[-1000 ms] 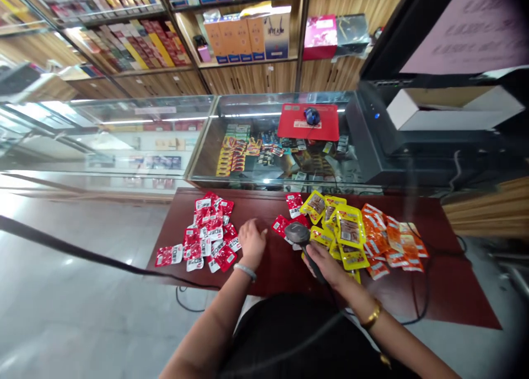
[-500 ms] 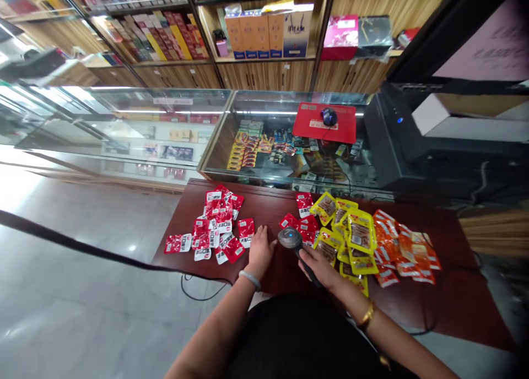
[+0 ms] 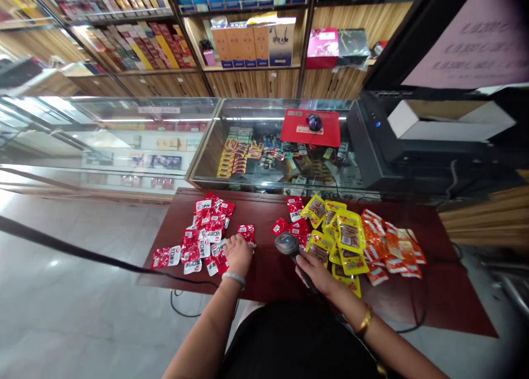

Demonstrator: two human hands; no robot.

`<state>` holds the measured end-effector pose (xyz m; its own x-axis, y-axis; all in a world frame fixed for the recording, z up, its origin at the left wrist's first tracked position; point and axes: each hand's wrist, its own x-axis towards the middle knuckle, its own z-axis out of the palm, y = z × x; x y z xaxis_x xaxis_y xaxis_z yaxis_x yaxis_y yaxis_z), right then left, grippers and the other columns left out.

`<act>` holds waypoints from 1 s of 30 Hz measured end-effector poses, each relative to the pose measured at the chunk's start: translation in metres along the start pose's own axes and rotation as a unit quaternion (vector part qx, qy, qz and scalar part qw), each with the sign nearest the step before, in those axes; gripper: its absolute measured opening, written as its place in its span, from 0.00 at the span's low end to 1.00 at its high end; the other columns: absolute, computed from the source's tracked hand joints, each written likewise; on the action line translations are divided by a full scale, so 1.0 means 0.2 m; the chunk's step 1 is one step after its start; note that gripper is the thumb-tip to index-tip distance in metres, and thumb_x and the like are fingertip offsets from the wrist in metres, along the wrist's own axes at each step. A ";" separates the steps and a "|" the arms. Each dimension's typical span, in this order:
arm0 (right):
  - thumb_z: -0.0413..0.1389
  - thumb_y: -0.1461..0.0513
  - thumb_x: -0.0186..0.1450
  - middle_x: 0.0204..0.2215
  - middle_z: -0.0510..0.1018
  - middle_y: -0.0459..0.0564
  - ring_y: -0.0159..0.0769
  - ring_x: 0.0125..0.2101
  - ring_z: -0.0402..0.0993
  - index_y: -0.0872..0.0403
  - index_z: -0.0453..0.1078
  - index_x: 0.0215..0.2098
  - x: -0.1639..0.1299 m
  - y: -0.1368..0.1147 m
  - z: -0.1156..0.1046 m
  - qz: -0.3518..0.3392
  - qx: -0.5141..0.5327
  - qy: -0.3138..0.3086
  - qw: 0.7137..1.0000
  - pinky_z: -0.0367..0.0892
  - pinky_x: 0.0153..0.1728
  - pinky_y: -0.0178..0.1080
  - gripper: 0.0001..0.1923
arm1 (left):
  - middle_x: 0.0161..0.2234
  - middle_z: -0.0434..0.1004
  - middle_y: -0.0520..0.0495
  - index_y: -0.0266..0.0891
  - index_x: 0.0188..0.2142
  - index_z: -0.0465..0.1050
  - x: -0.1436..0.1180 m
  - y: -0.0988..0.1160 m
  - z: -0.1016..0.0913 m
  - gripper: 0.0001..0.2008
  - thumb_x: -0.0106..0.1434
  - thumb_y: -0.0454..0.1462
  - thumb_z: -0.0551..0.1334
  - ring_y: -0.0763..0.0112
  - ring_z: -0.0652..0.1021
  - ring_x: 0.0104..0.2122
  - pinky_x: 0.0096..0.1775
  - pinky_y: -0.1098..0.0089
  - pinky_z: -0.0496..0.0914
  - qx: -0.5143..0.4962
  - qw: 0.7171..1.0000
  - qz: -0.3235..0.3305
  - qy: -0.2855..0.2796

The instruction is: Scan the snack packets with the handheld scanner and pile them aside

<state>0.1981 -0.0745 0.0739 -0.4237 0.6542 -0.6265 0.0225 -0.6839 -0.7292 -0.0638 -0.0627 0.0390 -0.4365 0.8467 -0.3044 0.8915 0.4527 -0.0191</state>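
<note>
My right hand is wrapped around the handle of a dark handheld barcode scanner, whose head points away from me and shows a small blue light. At the lower end of a single red snack packet, my left hand has its fingers bent over the edge, covering part of it. Just left of that hand lies a loose heap of red and white packets. Beyond the scanner are a few more red packets, and beside them a pile of yellow packets.
Orange packets lie right of the yellow ones on the dark red table. Behind it stands a glass display counter with a red mat and a mouse. A monitor and open white box are at right.
My left hand has moved left, from beside the single red packet onto its lower end. That packet has shifted slightly right, away from the heap. The scanner stays in my right hand.
</note>
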 end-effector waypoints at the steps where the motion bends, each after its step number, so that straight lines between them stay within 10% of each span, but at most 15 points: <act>1: 0.59 0.34 0.55 0.15 0.64 0.35 0.25 0.12 0.54 0.49 0.63 0.35 0.00 -0.01 0.00 -0.002 0.000 0.000 1.000 0.50 0.13 0.30 0.30 | 0.51 0.70 0.32 0.33 0.52 0.69 0.00 0.02 0.01 0.26 0.64 0.51 0.62 0.48 0.70 0.53 0.51 0.56 0.64 -0.005 1.000 0.004 0.011; 7: 0.58 0.35 0.58 0.16 0.65 0.36 0.25 0.13 0.56 0.50 0.64 0.35 -0.02 -0.01 -0.04 -0.025 -0.006 0.003 1.000 0.52 0.14 0.30 0.28 | 0.50 0.74 0.27 0.27 0.60 0.59 -0.01 0.02 0.01 0.37 0.61 0.49 0.66 0.44 0.74 0.52 0.49 0.58 0.66 -0.010 1.000 -0.026 0.003; 14: 0.57 0.35 0.58 0.15 0.65 0.35 0.25 0.12 0.56 0.50 0.62 0.34 -0.01 -0.01 -0.05 -0.033 -0.005 0.006 0.999 0.52 0.13 0.30 0.29 | 0.44 0.81 0.38 0.37 0.46 0.71 0.02 0.17 0.03 0.11 0.65 0.40 0.62 0.60 0.80 0.44 0.41 0.69 0.66 -0.196 0.967 0.035 -0.157; 30: 0.56 0.34 0.58 0.14 0.64 0.34 0.24 0.11 0.55 0.50 0.59 0.32 0.02 -0.08 -0.05 -0.053 0.025 -0.012 0.998 0.51 0.12 0.29 0.30 | 0.36 0.80 0.46 0.41 0.39 0.69 -0.06 0.24 0.09 0.05 0.64 0.37 0.63 0.65 0.79 0.37 0.39 0.71 0.66 -0.336 0.932 0.077 -0.115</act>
<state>0.2048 -0.0586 0.0808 -0.4430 0.7164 -0.5390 -0.0692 -0.6268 -0.7761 -0.0141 -0.0556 0.0247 -0.2023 0.8690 -0.4515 0.6304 0.4684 0.6190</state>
